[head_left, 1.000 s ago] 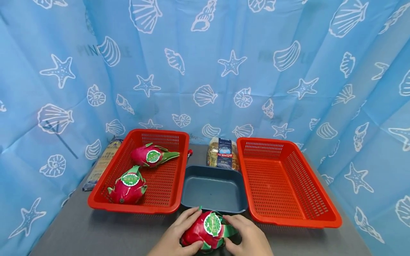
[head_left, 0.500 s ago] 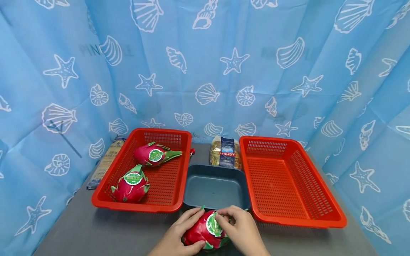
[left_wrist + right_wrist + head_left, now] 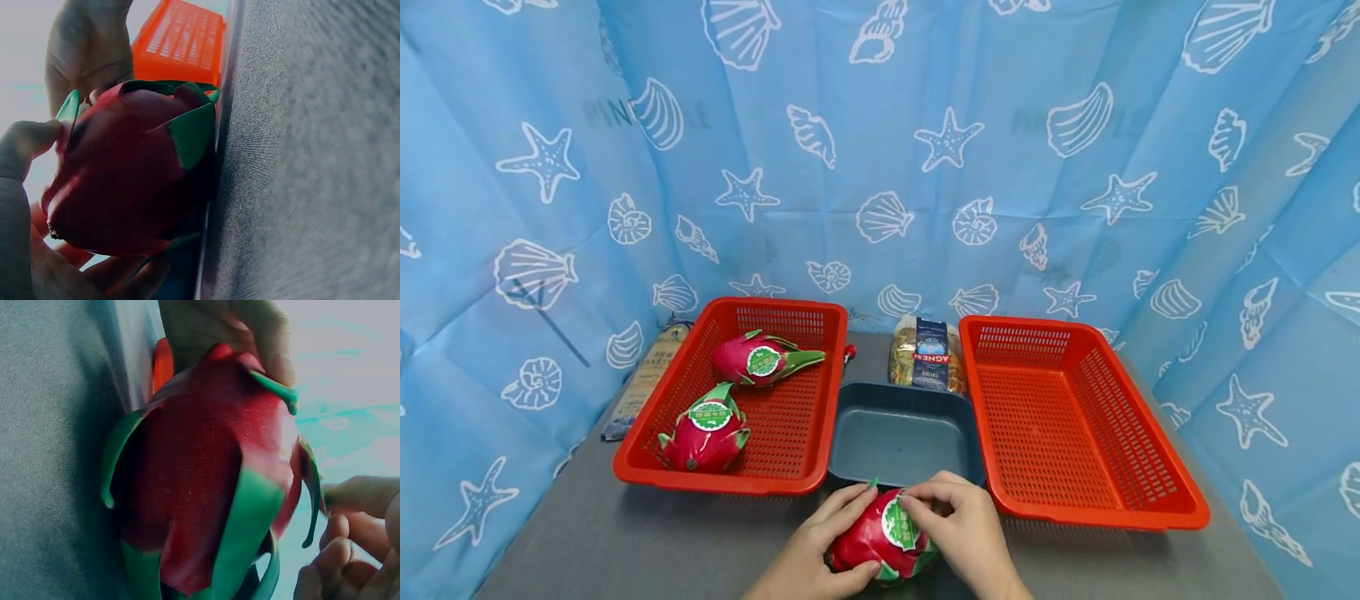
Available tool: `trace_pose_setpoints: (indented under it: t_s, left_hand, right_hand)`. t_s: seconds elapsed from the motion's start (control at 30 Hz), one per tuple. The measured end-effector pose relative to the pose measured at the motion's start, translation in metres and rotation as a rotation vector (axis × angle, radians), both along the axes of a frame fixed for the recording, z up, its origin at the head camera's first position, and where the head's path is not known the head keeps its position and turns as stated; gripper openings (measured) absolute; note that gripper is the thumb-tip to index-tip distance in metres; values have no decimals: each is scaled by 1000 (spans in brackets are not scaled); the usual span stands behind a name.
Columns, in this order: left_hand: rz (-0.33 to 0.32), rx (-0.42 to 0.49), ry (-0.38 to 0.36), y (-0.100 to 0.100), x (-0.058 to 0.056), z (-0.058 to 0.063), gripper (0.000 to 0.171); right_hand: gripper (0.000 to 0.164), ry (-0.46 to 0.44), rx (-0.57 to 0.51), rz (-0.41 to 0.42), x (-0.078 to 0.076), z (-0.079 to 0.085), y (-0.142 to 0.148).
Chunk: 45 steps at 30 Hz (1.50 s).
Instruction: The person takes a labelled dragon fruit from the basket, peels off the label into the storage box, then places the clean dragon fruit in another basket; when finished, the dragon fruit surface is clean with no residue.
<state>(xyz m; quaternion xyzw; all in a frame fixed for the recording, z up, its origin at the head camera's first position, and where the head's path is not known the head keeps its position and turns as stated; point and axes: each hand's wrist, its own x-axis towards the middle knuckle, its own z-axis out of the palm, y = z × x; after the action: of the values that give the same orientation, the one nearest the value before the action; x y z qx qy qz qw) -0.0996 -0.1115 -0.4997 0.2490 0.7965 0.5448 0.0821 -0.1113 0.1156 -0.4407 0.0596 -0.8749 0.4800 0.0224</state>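
Observation:
A red dragon fruit (image 3: 859, 540) with green scales lies on its side at the table's front, bearing a round green-and-white sticker (image 3: 897, 525). My left hand (image 3: 823, 542) grips its left end, thumb in front and fingers behind. In the left wrist view, that hand's thumb and fingers wrap the dragon fruit (image 3: 125, 175). My right hand (image 3: 962, 521) has its fingers curled, thumb and index finger pinching at the sticker's upper right edge. In the right wrist view, those fingertips are beside a green scale (image 3: 310, 487); what exactly they pinch is partly hidden.
A blue-grey tray (image 3: 904, 440) stands just behind the fruit. The left red basket (image 3: 782, 442) holds two stickered dragon fruits (image 3: 707, 433); another red basket (image 3: 1037, 425) stands at right. A pasta bag (image 3: 928, 354) is at the back, a long packet (image 3: 647, 379) at far left.
My right hand has shifted from the fruit's leafy right end up to the sticker, its fingers now curled together there. My left hand keeps its grip on the dragon fruit.

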Motion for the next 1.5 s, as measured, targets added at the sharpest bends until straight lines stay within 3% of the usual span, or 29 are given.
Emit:
trace_pose_setpoints:
  t_s: [0.23,0.47,0.57,0.93,1.23,1.5]
  left_hand:
    - [5,-9,41,0,0,-2,71]
    - [-9,-24,23,-2,0,-2,78]
    - [-6,-23,27,-3,1,-1,81]
    - [12,-70,75,-5,1,-2,81]
    - [14,-91,64,-3,1,-3,79]
    - [2,-70,62,-4,1,-3,80]
  right_hand:
    - [17,68,-143,11,2,6,0]
    - [2,45,-267,10,-3,26,2]
    - [5,71,-286,14,-7,37,1]
    - [8,67,-244,37,-30,75,-14]
    - [8,39,-145,59,-69,81,-28]
    - [12,-143,-94,90,-104,76,-39]
